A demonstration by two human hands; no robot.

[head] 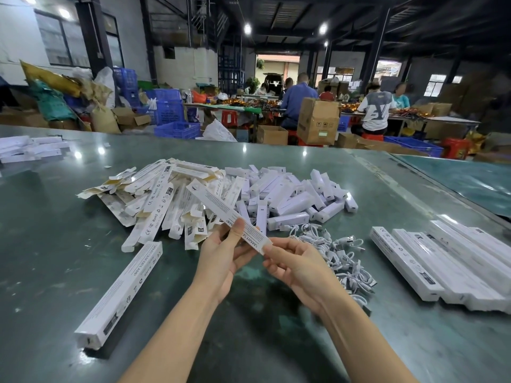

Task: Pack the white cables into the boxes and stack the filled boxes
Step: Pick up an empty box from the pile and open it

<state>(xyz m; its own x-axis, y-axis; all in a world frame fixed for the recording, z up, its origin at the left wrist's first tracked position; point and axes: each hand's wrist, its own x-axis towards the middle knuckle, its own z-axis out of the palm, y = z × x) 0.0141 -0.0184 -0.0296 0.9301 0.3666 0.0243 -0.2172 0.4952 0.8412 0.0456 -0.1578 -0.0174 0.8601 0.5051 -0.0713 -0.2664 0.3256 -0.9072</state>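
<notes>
White carton in hand, held above the green table (276,341).
Your left hand (221,258) grips the long box (229,214) mid-length; your right hand (293,261) pinches its near end. White cables (340,252) lie just right; filled boxes (442,264) lie stacked beyond.

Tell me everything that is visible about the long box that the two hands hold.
The held box is a long, thin, white carton, seemingly cardboard, with grey printed text along its side. It is lifted above the green table, slanting from the near end up and away to the left. The left hand pinches it a little behind the near end; the right hand pinches the near end itself. The far end flap looks open. Whether a cable is inside cannot be seen.
</notes>
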